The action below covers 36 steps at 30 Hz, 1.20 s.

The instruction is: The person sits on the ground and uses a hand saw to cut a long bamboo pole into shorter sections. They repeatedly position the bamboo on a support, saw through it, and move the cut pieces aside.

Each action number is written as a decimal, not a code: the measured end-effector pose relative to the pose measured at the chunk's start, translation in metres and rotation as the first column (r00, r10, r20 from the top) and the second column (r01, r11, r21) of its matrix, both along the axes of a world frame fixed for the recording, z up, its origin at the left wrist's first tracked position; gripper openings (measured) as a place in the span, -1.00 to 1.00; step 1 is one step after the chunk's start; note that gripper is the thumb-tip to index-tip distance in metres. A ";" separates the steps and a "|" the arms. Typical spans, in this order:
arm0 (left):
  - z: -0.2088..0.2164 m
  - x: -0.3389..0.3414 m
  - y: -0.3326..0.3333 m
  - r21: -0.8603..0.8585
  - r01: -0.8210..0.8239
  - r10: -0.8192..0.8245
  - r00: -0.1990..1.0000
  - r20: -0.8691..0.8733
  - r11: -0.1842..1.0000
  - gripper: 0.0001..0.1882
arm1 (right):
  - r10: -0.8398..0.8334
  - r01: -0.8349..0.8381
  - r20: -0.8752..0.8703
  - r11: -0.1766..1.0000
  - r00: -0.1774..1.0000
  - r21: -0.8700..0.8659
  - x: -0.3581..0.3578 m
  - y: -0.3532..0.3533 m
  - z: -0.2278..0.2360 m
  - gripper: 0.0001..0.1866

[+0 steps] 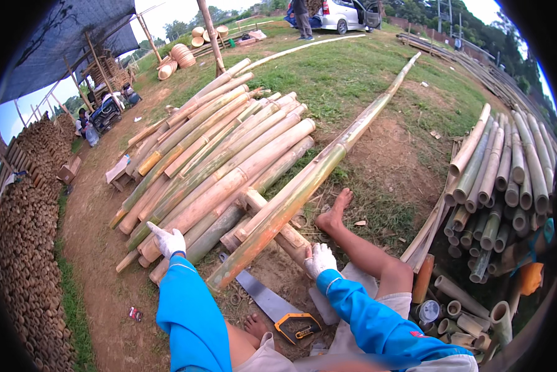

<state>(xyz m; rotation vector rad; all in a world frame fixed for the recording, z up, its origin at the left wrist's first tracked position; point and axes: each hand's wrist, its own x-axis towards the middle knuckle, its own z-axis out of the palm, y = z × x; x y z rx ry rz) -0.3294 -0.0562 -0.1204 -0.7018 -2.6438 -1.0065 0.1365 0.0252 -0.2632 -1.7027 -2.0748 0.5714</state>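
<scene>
Bamboo crosspiece (293, 239) slants lower-right, my right fingers (317, 253) curled on its end; left fingers (157, 231) partly outstretched, can't tell if gripping.

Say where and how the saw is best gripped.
Probably the saw is best taken by its yellow-and-black handle, from the near, lower-right side: it lies flat, handle toward the camera, blade pointing away up-left.
</scene>
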 end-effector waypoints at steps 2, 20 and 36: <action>-0.003 -0.001 -0.002 0.027 -0.019 0.019 1.000 -0.001 0.999 0.19 | 0.004 -0.004 -0.013 1.000 1.000 0.028 0.000 -0.001 0.001 -0.47; -0.035 -0.001 -0.003 -0.395 0.812 0.020 0.429 0.903 0.430 -0.21 | -0.001 0.003 -0.018 0.997 1.000 0.079 -0.001 -0.001 -0.001 -0.51; -0.038 0.023 0.032 -0.346 0.793 -0.131 0.465 0.876 0.502 -0.20 | 0.014 -0.020 0.043 0.988 0.999 0.152 -0.002 -0.002 -0.004 -0.51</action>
